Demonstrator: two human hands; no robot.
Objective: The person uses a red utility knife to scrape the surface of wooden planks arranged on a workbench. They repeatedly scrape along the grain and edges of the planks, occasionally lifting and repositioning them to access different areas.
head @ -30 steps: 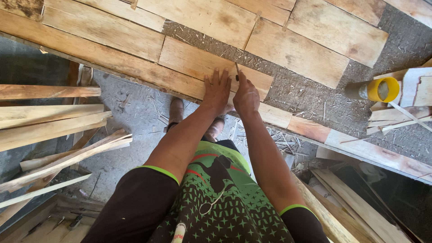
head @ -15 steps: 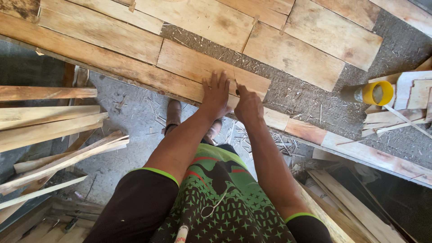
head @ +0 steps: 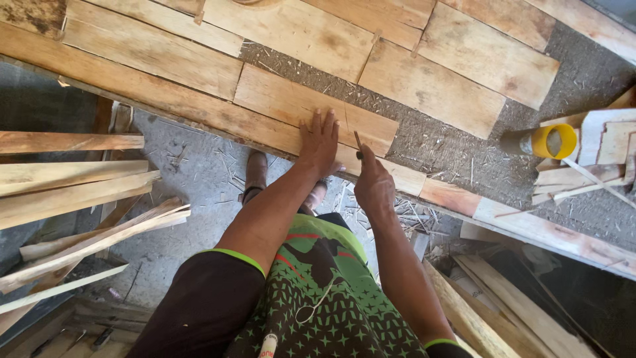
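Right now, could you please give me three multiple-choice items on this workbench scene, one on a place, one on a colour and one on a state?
1. Where does the left hand rest?
A. Flat on a wooden board
B. On the floor
C. On the cylinder

2. What colour is the rim of the cylinder at the right?
A. Blue
B. Yellow
C. White

3. How is the right hand?
A. Open and empty
B. Behind the back
C. Closed on a thin pencil-like tool

Answers:
A, the palm and spread fingers lie on the board.
B, the rim shows yellow.
C, the tool sticks out above the fist.
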